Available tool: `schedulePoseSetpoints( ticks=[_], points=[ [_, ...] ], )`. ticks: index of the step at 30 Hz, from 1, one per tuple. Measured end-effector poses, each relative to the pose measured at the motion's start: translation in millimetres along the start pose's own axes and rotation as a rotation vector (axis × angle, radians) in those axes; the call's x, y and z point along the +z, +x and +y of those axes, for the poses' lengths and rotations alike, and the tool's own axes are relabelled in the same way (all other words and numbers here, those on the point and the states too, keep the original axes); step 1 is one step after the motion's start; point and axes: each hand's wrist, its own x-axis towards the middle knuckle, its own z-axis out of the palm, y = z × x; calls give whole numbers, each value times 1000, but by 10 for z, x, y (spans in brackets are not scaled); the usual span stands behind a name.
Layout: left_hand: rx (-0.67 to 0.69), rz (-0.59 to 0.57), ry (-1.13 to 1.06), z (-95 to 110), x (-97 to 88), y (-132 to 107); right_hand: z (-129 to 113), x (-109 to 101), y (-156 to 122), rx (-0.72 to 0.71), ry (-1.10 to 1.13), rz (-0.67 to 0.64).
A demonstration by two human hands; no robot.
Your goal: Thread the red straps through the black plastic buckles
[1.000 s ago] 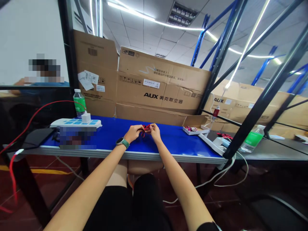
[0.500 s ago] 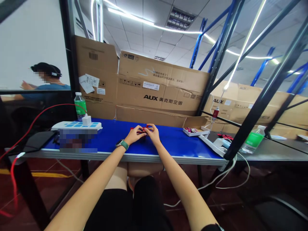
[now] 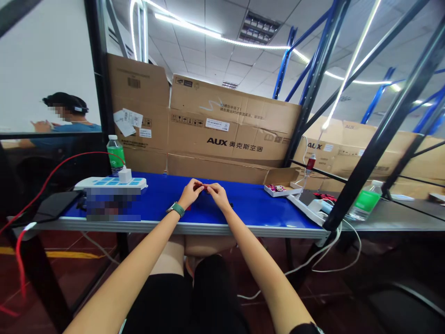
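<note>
A small red piece (image 3: pixel 205 186) is pinched between my two hands just above the blue tabletop (image 3: pixel 160 199). My left hand (image 3: pixel 191 192), with a green-strapped watch on the wrist, closes thumb and fingers on its left end. On the other end, the fingertips of my right hand (image 3: pixel 217 195) are pressed together. Most of the piece is hidden by my fingers, so its exact kind does not show. A bit of red (image 3: pixel 188 208) shows by my left wrist, and a small dark speck (image 3: pixel 231 204) lies beside my right wrist.
To the right stands an open small box (image 3: pixel 283 190) with pink and white items. A power strip (image 3: pixel 111 183) and a green-labelled bottle (image 3: pixel 116 155) are on the left. Cardboard (image 3: pixel 229 125) walls the back. A person (image 3: pixel 66 113) sits beyond the left post.
My fingers have shifted from arching over the red piece to pinching its two ends. The piece now looks thinner and tilted. Both hands stay near the same spot.
</note>
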Motion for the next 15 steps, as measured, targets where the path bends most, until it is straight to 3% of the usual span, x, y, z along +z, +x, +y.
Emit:
schedulePoseSetpoints(
  ticks=[15],
  points=[
    [90, -112, 74, 147, -44, -52, -67, -32, -17, 88, 18, 49]
  ],
)
